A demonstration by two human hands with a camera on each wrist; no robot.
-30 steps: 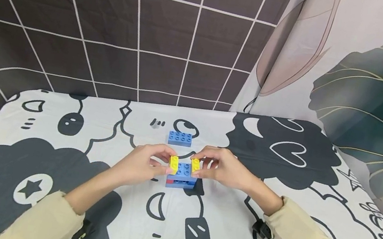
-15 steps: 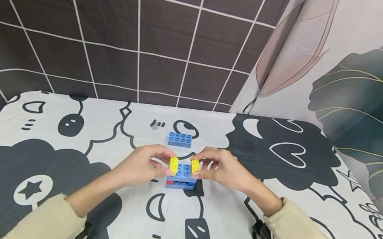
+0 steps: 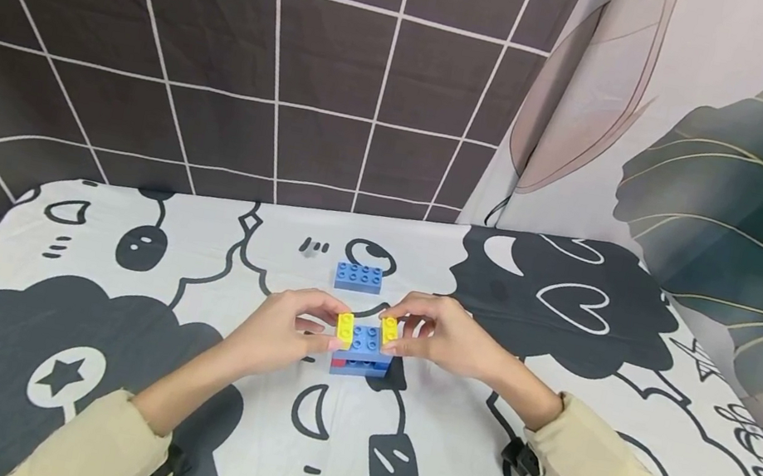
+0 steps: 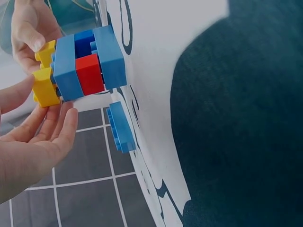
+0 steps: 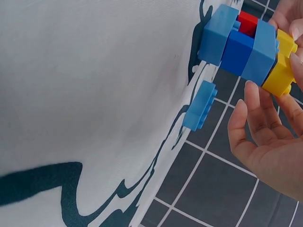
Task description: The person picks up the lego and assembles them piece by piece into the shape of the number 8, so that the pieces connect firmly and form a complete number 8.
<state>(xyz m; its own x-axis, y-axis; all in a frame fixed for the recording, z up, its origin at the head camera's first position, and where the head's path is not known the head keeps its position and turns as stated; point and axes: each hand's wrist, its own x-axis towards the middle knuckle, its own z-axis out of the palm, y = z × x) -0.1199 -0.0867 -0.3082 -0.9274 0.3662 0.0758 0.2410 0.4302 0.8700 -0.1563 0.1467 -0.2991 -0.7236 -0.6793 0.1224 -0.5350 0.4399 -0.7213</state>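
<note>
My left hand (image 3: 283, 328) pinches a yellow two-stud brick (image 3: 345, 330) between thumb and fingers at the left end of a brick stack. At the right end, my right hand (image 3: 444, 334) pinches a second yellow brick (image 3: 389, 329). The stack has a light blue eight-stud brick (image 4: 68, 67) on top and another light blue brick (image 4: 109, 56) at its base. Between these two layers sit a red brick (image 4: 89, 74) and a darker blue brick (image 5: 236, 52). In the left wrist view, a narrow gap with studs showing separates the left yellow brick from the top blue brick.
A loose light blue brick (image 3: 358, 277) lies studs up behind the stack. The tabletop is covered by a white cloth (image 3: 262, 454) with dark cartoon prints. Behind it hangs a dark grid-patterned cloth (image 3: 219, 34), with a leaf-print cloth (image 3: 753, 191) at the right.
The left yellow brick has shifted very slightly to the left with my left hand's fingertips. My right hand, its yellow brick and the loose blue brick stay practically in place.
</note>
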